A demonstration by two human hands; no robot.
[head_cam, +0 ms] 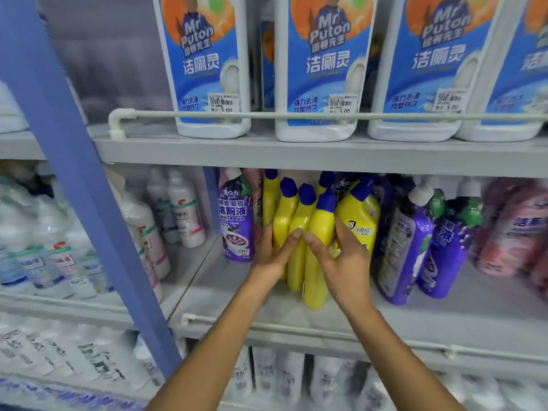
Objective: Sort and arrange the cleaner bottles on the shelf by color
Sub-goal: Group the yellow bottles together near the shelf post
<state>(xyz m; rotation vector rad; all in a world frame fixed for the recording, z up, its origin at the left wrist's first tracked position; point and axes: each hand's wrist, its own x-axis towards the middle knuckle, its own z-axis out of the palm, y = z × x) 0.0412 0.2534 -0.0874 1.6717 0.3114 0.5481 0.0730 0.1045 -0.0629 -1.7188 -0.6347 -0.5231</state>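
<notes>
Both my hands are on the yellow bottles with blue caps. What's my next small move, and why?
Probably press the yellow plastic bottles with blue caps together and stand them upright. The left hand and right hand grip the cluster from both sides, and its bottles lean between purple bottles.

Mid-shelf yellow bottles (pixel 321 226), blue caps (pixel 307 193); purple grape-print bottles (pixel 444 256) right; pink bottle (pixel 510 232) far right; white bottles (pixel 317 132), blue-orange labels (pixel 326 78) above.
</notes>
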